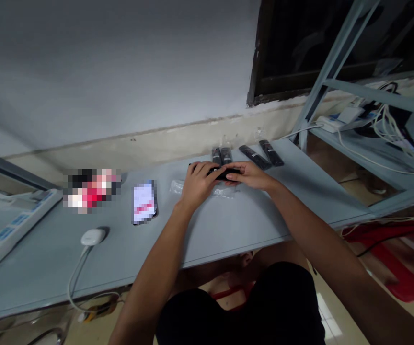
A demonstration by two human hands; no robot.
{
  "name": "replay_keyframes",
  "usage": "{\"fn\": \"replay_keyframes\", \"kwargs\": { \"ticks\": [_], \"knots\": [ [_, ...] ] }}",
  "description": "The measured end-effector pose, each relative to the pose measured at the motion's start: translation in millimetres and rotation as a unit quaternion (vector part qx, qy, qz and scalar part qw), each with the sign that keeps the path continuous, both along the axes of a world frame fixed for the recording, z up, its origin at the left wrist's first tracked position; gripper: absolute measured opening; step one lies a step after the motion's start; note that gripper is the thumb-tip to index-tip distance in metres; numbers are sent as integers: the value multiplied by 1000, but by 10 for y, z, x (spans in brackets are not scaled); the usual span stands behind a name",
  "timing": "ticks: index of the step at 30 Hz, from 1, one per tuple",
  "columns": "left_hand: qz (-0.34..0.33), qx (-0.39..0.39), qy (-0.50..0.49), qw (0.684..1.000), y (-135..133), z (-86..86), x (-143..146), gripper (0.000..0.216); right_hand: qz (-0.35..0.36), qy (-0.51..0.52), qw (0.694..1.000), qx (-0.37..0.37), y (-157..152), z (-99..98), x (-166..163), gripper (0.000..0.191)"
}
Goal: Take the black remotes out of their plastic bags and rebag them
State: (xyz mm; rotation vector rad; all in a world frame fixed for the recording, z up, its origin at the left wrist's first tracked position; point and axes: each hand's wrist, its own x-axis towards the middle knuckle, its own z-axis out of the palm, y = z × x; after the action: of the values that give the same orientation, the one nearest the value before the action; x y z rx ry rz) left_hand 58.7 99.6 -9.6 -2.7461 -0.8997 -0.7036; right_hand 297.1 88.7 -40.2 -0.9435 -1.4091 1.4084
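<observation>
Both hands are closed on a slim black object, apparently a remote control [224, 175], held crosswise just above the table. My left hand [200, 179] wraps its left end, and the fingers hide that part. At the other end, my right hand [250, 175] pinches it between thumb and fingers. A crumpled clear plastic bag [224, 192] lies flat under and beside my hands. Behind them, several dark remotes in clear plastic sleeves [253, 156] rest near the wall, in two loose pairs.
The grey-blue table [235, 223] runs along the wall. To the left are a phone [144, 201], a blurred-out colourful item [92, 190], a white round charger [93, 236] with its cable, and a power strip [20, 225]. A metal shelf [383, 179] with tangled cables stands right.
</observation>
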Motion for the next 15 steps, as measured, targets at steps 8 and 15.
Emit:
{"fn": "replay_keyframes", "kwargs": {
  "ticks": [8,15],
  "knots": [
    [12,23,23,999,-6,-60,5,42,33,-13,999,-7,-2,11,61,47],
    [19,26,65,997,-67,-55,37,53,57,-9,998,-18,-22,47,94,50]
  ]
}}
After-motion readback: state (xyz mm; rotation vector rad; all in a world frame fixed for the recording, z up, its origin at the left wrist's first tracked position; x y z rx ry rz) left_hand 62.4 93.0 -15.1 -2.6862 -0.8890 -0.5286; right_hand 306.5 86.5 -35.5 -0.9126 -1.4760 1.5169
